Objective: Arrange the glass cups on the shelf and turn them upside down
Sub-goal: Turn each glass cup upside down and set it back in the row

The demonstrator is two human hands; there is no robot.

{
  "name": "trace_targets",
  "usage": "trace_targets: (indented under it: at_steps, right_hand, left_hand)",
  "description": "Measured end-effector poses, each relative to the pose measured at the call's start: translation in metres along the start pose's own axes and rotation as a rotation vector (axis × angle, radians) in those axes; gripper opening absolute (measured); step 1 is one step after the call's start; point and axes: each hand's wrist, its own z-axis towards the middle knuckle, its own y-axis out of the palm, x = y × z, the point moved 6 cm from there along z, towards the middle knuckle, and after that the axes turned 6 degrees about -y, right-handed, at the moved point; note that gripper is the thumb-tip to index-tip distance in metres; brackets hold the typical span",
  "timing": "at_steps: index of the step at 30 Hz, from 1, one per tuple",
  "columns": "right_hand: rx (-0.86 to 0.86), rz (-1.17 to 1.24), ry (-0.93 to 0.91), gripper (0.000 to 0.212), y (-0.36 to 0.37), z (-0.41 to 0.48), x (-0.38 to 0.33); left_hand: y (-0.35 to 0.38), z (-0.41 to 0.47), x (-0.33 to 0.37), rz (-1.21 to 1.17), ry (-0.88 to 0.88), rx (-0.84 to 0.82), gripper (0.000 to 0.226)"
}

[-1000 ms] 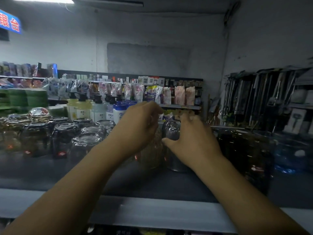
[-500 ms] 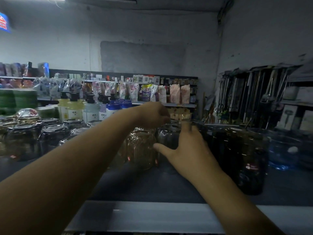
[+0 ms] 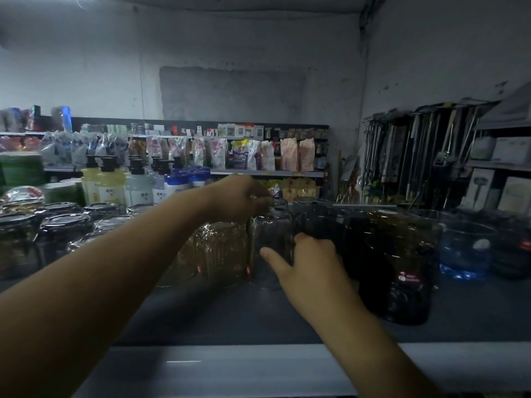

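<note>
A clear glass cup stands in the middle of the dark shelf. My left hand reaches over it, and its curled fingers hold the cup's top end. My right hand grips the lower side of the same cup, with the thumb across the front and the fingers round the right side. An amber ribbed glass stands touching it on the left. Several glasses farther left stand upside down. Dim light hides which way up the held cup is.
Dark tall glasses crowd the shelf just right of my right hand, with a blue container beyond them. Pump bottles stand behind the left glasses. The shelf's pale front edge runs below my forearms.
My left hand has settled onto the top of the clear cup. My right hand, spread open before, has closed round the cup's side.
</note>
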Motion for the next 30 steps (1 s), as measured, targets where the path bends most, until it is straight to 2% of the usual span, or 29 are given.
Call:
trace_targets:
  at_steps: [8, 13, 17, 21, 24, 28, 30]
  right_hand:
    - [-0.040, 0.011, -0.025, 0.039, -0.007, -0.002, -0.005]
    - [-0.009, -0.030, -0.134, 0.021, -0.057, 0.004, -0.021]
    - [0.010, -0.084, -0.227, 0.022, -0.112, 0.045, -0.023]
    - [-0.035, -0.184, -0.168, 0.020, -0.125, 0.104, 0.014]
    - [-0.122, -0.211, -0.107, 0.021, -0.111, 0.130, 0.047]
    - [-0.183, -0.195, -0.068, 0.022, -0.097, 0.141, 0.073]
    - [-0.208, -0.163, -0.064, 0.023, -0.094, 0.144, 0.082]
  left_hand:
    - [0.004, 0.002, 0.004, 0.008, 0.025, 0.001, 0.038]
    - [0.003, 0.006, 0.003, 0.082, 0.042, -0.023, 0.035]
    - [-0.006, 0.017, 0.010, 0.141, 0.069, -0.046, 0.033]
    - [-0.011, 0.045, 0.035, 0.093, 0.086, 0.016, 0.033]
    - [0.007, 0.071, 0.052, 0.089, 0.037, -0.075, 0.042]
    - [0.032, 0.105, 0.060, 0.187, -0.104, -0.214, 0.069]
    - [0.041, 0.120, 0.067, 0.226, -0.159, -0.300, 0.070]
